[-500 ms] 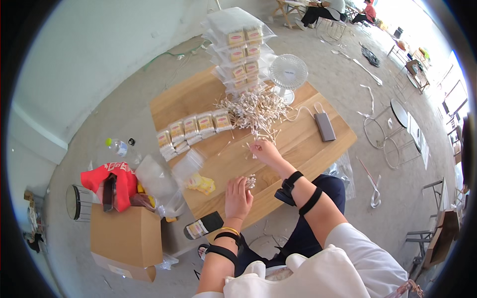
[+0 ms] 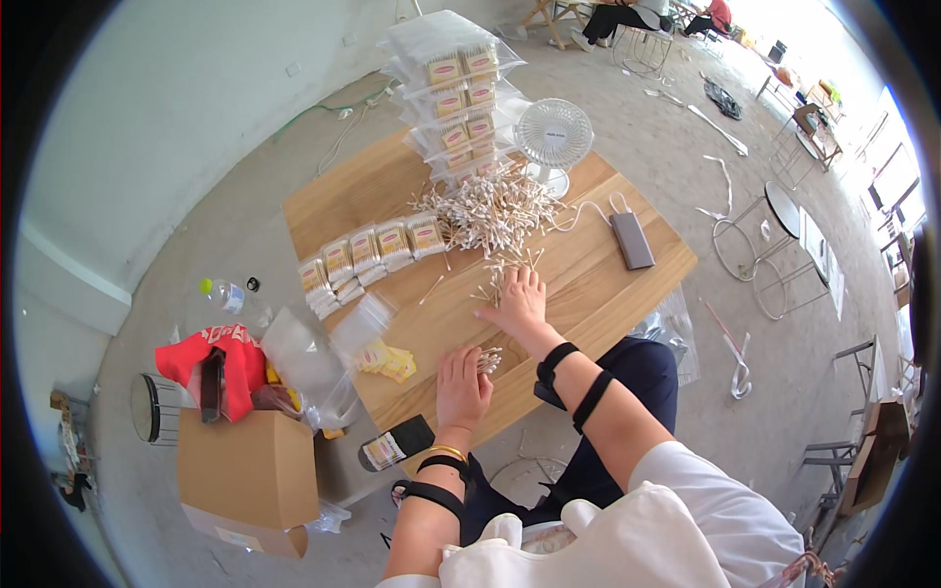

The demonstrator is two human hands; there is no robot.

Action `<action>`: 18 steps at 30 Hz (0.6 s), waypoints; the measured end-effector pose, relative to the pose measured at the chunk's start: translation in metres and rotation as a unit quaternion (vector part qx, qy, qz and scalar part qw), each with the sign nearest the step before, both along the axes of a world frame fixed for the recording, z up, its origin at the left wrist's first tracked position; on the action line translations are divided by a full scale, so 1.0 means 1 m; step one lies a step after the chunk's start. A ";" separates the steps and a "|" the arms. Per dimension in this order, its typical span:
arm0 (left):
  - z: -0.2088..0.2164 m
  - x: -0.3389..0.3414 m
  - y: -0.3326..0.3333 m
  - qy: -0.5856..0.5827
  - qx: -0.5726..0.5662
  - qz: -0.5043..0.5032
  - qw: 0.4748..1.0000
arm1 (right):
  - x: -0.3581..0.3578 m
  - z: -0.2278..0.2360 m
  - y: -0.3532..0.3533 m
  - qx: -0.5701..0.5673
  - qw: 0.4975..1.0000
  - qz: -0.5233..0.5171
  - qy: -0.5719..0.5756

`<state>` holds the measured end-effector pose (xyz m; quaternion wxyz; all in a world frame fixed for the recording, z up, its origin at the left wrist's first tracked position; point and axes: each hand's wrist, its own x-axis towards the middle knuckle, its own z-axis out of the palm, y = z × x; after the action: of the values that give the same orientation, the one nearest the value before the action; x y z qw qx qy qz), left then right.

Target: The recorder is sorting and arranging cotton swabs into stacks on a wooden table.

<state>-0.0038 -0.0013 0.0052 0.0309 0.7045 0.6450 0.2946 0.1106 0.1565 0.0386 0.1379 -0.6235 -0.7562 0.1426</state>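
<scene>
My left hand [image 2: 461, 389] is closed around a small bundle of cotton swabs [image 2: 489, 360] near the front edge of the wooden table [image 2: 588, 294]. The white tips of the bundle stick out past the fingers on their right. My right hand [image 2: 520, 306] reaches palm down over a few loose swabs [image 2: 486, 293], fingers stretched and thumb apart. Just beyond it lies a large heap of cotton swabs [image 2: 495, 211]. To the left of the heap stands a row of filled clear packs [image 2: 365, 250] with yellow labels.
Bagged packs [image 2: 456, 93] are stacked high at the back beside a white fan [image 2: 554, 135]. A grey power bank [image 2: 632, 241] lies on the right. Clear bags [image 2: 363, 323] and yellow cards [image 2: 387, 360] sit at the left edge, above a cardboard box [image 2: 245, 480].
My right hand has opened from a pinch and spread over the loose swabs. My left hand stays on its bundle. The whole view has shifted slightly.
</scene>
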 end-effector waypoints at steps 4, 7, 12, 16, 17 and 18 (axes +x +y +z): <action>0.003 0.006 0.002 -0.035 -0.009 0.017 0.999 | -0.007 -0.025 0.005 0.047 0.998 -0.008 0.040; 0.003 0.004 -0.002 -0.038 -0.021 0.048 0.998 | -0.006 -0.030 -0.004 0.026 0.994 0.062 0.085; 0.003 0.003 -0.002 -0.018 -0.023 0.075 0.997 | 0.003 -0.030 -0.026 0.017 0.964 0.216 0.152; 0.007 0.004 0.000 -0.032 -0.036 0.082 0.995 | 0.015 -0.028 -0.039 -0.029 0.939 0.306 0.153; 0.008 0.003 -0.001 -0.035 -0.045 0.082 0.995 | 0.017 -0.027 -0.041 -0.044 0.928 0.336 0.153; 0.005 0.002 0.000 -0.035 -0.046 0.082 0.995 | 0.019 -0.025 -0.041 -0.045 0.928 0.335 0.153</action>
<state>-0.0018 -0.0013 0.0106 0.0611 0.6363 0.7120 0.2906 0.1294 0.1151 0.0134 0.1683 -0.3096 -0.8837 0.3080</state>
